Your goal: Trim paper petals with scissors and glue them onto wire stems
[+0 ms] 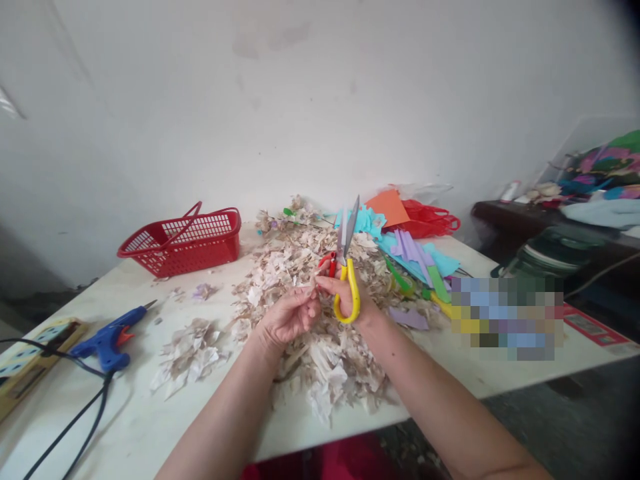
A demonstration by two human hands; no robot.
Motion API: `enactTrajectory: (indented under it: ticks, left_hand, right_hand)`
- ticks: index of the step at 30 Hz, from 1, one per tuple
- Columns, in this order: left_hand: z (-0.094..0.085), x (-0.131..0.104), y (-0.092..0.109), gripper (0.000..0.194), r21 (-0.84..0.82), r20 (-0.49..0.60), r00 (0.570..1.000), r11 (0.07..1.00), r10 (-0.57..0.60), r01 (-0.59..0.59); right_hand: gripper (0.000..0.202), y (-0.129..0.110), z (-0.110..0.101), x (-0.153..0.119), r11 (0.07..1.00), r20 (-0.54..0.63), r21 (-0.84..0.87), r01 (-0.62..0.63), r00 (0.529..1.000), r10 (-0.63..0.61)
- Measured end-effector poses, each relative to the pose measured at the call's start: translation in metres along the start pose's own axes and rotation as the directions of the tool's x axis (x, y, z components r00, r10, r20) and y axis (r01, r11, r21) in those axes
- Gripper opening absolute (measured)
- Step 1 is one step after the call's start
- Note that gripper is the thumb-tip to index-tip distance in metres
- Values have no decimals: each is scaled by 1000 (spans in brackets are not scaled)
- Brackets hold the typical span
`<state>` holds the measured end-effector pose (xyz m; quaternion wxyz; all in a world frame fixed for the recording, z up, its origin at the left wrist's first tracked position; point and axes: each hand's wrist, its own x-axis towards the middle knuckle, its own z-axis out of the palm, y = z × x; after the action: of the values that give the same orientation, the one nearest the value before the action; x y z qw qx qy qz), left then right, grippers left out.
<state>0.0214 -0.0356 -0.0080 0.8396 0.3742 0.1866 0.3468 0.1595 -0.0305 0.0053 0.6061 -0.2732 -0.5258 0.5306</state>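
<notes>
Left hand (293, 313) and right hand (359, 305) close together over the middle of a pale surface (135, 423), fingertips meeting above a broad heap of pale scraps (267, 273). Left: fingers curled, thumb and forefinger pinched together; cannot tell of any bit between the tips, too small to make out. Right: partly closed around scissors (347, 293), yellow loop against the palm side, red on the other handle, blades upward and slightly parted. Now left to right. At far left, cream power strip (30, 363) with black cord (98, 427) nearby. Just beside, blue glue gun (113, 341) on its side, nozzle toward the back. Behind, red basket (200, 245), openwork walls, handle raised. In front of basket, small lilac scrap (204, 291); nearer, separate clump of pale scraps (190, 357). Then the main heap, spreading under and around both hands, with flower-like bunch (295, 215) at its back edge. Right of heap: light-blue paper (367, 221), orange sheet (387, 208), red plastic bag (433, 221), lilac strips (413, 250), green strip (439, 283). Farther right, pixelated patch (507, 320), contents unreadable; behind it, dark-green see-through container (545, 257).
</notes>
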Motion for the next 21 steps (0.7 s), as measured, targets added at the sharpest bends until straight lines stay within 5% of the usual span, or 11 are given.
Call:
enactTrajectory:
  ticks: [5, 8, 12, 21]
  left_hand:
    - [-5, 5, 6, 34, 164, -125, 992, 986, 4, 17]
    - [-6, 5, 13, 41, 290, -211, 964, 952, 161, -96]
    - [-6, 0, 18, 27, 463, -211, 922, 863, 326, -199]
    - [-7, -3, 19, 18, 528, -201, 936, 837, 289, -145]
  right_hand:
    - [24, -1, -3, 1, 998, -67, -63, -27, 997, 23]
    - [25, -3, -6, 2, 986, -78, -161, -40, 997, 28]
    - [24, -6, -7, 3, 941, -86, -326, -85, 994, 60]
    - [29, -12, -5, -1, 869, 2, -484, -103, 993, 119]
